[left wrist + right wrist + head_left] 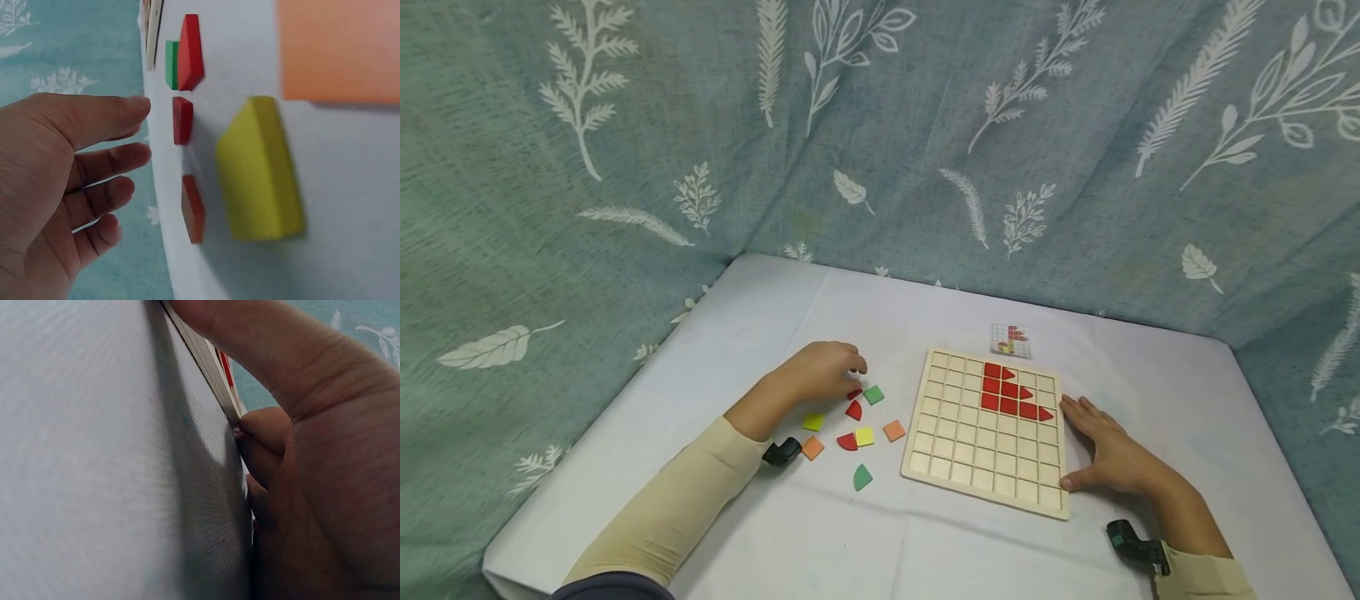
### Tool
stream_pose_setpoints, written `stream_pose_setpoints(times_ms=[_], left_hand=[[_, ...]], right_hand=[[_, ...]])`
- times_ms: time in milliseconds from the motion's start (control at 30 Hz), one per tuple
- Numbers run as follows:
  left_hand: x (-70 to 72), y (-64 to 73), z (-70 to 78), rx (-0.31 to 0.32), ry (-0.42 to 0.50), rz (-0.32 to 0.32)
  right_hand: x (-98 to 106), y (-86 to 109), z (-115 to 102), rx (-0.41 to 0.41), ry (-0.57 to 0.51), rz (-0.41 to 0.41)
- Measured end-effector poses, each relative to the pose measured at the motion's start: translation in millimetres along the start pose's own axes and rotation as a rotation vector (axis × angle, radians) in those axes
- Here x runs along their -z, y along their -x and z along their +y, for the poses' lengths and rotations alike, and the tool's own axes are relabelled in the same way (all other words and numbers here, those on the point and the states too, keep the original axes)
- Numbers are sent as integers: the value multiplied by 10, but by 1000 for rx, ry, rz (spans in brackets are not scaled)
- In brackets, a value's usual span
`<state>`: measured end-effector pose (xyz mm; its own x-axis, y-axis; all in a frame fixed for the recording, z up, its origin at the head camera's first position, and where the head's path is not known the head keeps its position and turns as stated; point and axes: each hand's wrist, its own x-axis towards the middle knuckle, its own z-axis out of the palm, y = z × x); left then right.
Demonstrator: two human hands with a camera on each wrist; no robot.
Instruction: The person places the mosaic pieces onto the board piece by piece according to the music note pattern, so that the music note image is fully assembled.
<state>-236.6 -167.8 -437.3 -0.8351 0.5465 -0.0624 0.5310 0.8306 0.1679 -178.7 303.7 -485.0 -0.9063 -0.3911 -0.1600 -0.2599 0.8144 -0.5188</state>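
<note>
My left hand (822,371) hovers over the loose tiles left of the board, fingers loosely bent and nothing between them in the left wrist view. Just below its fingertips lies a red tile (854,393), partly hidden. Close by are a green square tile (873,395) and a red quarter-round tile (854,410). My right hand (1108,454) rests at the right edge of the wooden grid board (955,472), its thumb and fingertips touching that side. Three rows of red tiles (1010,407) fill cells in the board's upper part, each ending in a point at the right.
Nearer me lie yellow tiles (865,436), orange tiles (893,431), another red quarter-round (847,442) and a green quarter-round (862,477). A small pattern card (1011,341) sits behind the board. A leaf-patterned cloth (880,167) hangs behind the white table.
</note>
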Motion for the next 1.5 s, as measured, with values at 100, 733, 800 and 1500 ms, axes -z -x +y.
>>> stream_pose_setpoints(times_ms=[100,733,800,1500], left_hand=[[-24,79,-29,11,15,7],[-87,373,-189,173,43,49],[-94,354,-212,188,39,36],[5,-177,39,-6,40,4]], right_hand=[[0,0,-1,-3,0,-4],[25,22,2,12,-6,-2],[23,23,-1,8,-2,-4],[20,14,-21,-6,13,9]])
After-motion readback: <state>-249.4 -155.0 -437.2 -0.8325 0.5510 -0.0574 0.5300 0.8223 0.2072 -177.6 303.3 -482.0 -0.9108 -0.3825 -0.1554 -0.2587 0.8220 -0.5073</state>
